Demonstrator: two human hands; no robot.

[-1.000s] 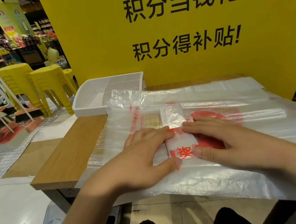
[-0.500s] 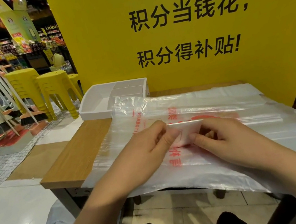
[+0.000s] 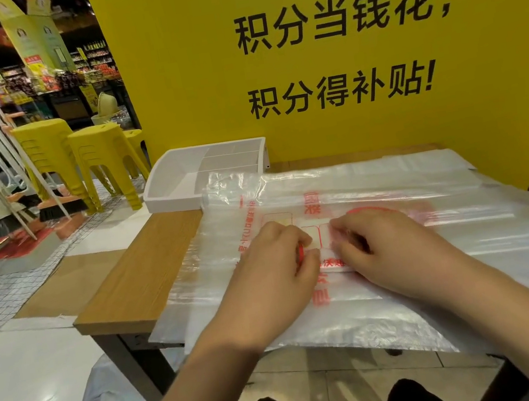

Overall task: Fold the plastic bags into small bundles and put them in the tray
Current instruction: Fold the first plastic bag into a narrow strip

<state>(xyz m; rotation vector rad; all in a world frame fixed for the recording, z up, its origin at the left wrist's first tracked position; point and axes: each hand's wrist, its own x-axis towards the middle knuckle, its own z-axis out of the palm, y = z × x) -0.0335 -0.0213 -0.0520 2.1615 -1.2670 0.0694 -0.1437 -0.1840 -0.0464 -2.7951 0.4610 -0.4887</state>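
Mid-fold: left hand (image 3: 277, 267) and right hand (image 3: 382, 251) both pinch one part-folded plastic bag (image 3: 320, 243) atop the flat bag stack (image 3: 470, 237), just nearside of the white divided tray (image 3: 168, 194); no bundles visible inside, so most work seems left.

Clear red-printed plastic bags (image 3: 391, 180), white tray (image 3: 165, 198)

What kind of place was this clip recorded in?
Most likely a supermarket or general store: stocked shelves at back left, brooms on display beside stacked yellow stools, and a yellow promotional sign behind the table.
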